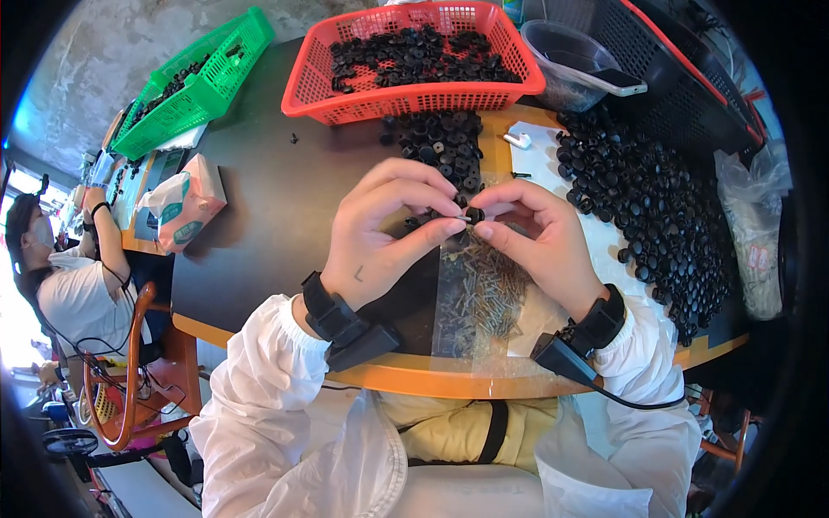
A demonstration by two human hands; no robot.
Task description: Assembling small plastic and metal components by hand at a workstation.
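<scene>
Over the middle of the dark table, my left hand [371,237] pinches a small metal screw [465,218] between thumb and fingers. My right hand [553,246] holds a small round black plastic knob [475,214] by its fingertips. The screw's end meets the knob, or nearly so; how far in it sits is too small to tell. Below my hands, a heap of loose screws [488,298] lies on a clear plastic sheet. Just beyond them are black round discs [449,151]. To my right spreads a large pile of black knobs [639,194] on white paper.
A red basket [414,102] of black parts stands at the far side, near a clear tub [566,73] with a phone [617,82] on it. Leftward are a green basket [194,108] and a tissue pack [190,207]. Another person [86,285] sits at far left.
</scene>
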